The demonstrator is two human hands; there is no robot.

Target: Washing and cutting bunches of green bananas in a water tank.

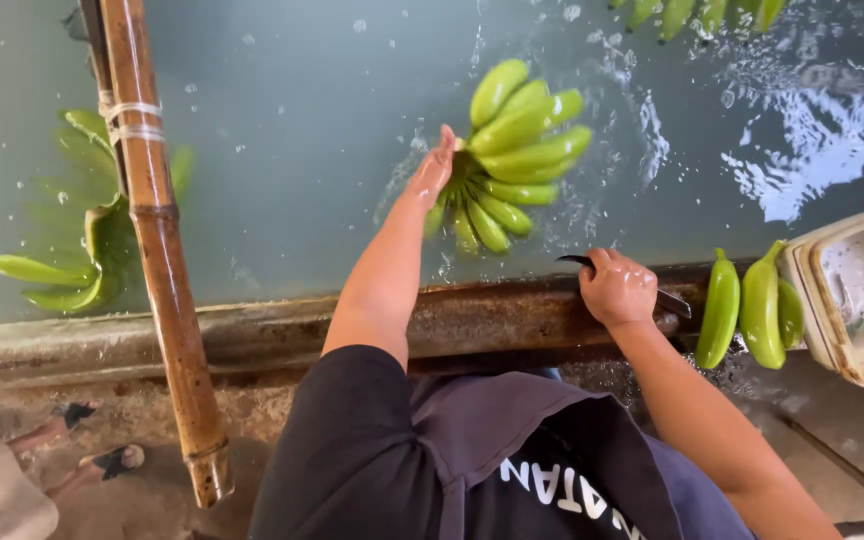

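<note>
The left hand (432, 170) is gripping a floating bunch of green bananas (512, 155) in the water tank (302, 120). On the tank's rusty rim (492, 315), the right hand (617, 288) is holding a curved knife (574, 262), with three loose green bananas (752, 310) lying just beside it. A bamboo pole (157, 240) is leaning across the rim, far from the bunch.

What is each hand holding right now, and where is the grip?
Left hand grips the floating banana bunch at its crown. Right hand holds a knife by its handle, resting on the tank rim.
</note>
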